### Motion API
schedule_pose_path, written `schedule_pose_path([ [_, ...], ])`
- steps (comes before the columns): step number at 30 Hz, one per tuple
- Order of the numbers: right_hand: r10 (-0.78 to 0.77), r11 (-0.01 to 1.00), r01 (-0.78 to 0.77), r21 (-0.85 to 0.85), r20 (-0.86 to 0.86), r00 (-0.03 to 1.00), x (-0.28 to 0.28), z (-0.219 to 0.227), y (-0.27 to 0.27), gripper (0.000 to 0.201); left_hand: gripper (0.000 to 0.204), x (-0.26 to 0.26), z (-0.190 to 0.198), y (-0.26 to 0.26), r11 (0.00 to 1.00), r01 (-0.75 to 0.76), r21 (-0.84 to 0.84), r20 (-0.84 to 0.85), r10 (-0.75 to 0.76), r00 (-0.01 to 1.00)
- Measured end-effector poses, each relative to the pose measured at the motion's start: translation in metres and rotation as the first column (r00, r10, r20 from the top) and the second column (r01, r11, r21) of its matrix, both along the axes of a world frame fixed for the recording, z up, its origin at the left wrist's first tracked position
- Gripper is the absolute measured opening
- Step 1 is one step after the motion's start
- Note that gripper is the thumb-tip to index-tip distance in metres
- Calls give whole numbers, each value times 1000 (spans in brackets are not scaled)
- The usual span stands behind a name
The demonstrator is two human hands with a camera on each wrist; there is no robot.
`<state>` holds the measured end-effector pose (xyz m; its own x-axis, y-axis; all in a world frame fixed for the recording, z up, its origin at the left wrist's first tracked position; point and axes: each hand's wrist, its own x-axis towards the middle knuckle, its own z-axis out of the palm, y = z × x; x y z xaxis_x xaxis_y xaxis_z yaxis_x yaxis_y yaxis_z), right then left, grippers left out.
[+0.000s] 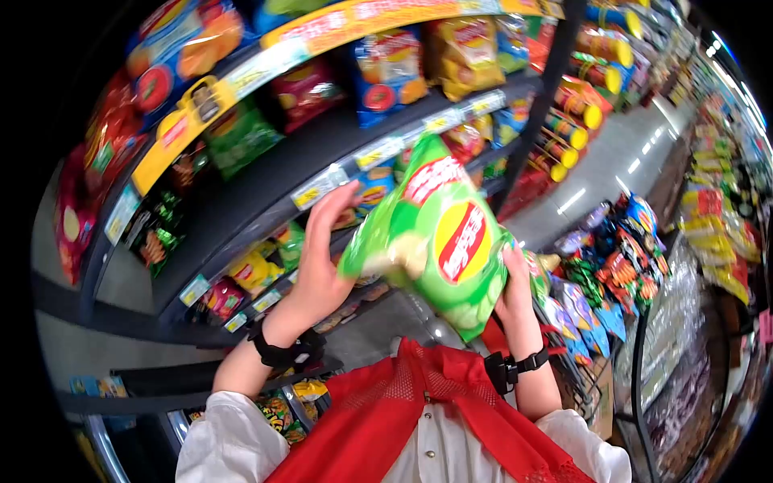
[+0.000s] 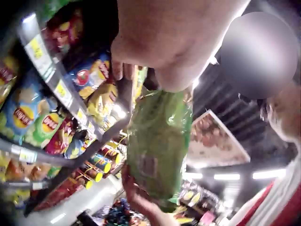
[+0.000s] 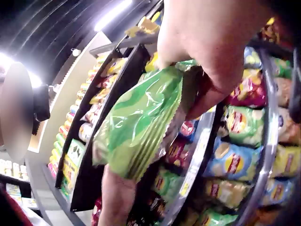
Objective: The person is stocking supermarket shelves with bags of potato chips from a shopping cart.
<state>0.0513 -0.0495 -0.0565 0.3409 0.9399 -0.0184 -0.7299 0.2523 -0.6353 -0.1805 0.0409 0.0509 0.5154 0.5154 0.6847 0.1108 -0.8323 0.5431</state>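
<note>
A green bag of chips (image 1: 451, 233) with a red and yellow logo is held up in front of the chest, tilted. My right hand (image 1: 515, 286) grips its lower right side; in the right wrist view, the thumb and fingers of that hand (image 3: 202, 52) pinch a corner of the crinkled bag (image 3: 141, 113). At the opposite side my left hand (image 1: 318, 258) touches the left corner, its fingers straight and pointing up along the shelf side. The left wrist view shows the bag's back (image 2: 157, 146) below the left hand (image 2: 164, 47).
Curved dark shelves (image 1: 266, 185) with several chip bags and price tags stand to the left and ahead. Yellow-lidded cans (image 1: 580, 133) line a rack beyond a post. At the right is a wire cart (image 1: 592, 382) beside a heap of snack bags (image 1: 620, 258).
</note>
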Motion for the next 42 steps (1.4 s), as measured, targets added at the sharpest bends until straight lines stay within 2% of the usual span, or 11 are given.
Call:
schedule_pose_path([
  [3,-90,994,93,56,-52,995,-44,7,37,33,51,-51,-32,17,646,260,-718,291,-61,955],
  [6,-5,994,5,105,-2,1000,-86,15,55,39,53,-80,-36,22,425,400,-812,459,40,888],
  [14,212,977,-203,-65,386,898,-149,1,77,43,31,-141,-38,30,557,326,-764,594,409,693],
  [18,-245,964,45,261,815,524,-147,32,106,37,32,-155,-42,27,632,65,-772,441,459,771],
  [21,-493,860,-104,500,866,82,-170,95,108,35,35,-154,-51,27,774,-269,-574,134,412,901],
  [23,-513,828,-265,493,858,-5,-192,113,112,28,36,-147,-43,20,790,-320,-523,16,385,923],
  [28,-86,883,-456,114,993,81,-223,111,127,11,41,-141,-59,22,810,-334,-482,-80,339,938],
  [32,-149,893,-413,177,984,99,-224,99,131,10,41,-137,-58,18,780,-238,-579,-27,274,961],
  [37,29,939,-330,98,933,358,-219,91,134,9,35,-138,-49,21,798,-275,-537,-22,312,950],
  [39,49,931,-354,89,931,362,-212,91,138,8,39,-144,-45,25,804,-254,-537,-108,233,966],
  [42,-70,910,-398,111,991,117,-193,103,139,11,38,-151,-50,30,776,-217,-592,-76,214,974],
])
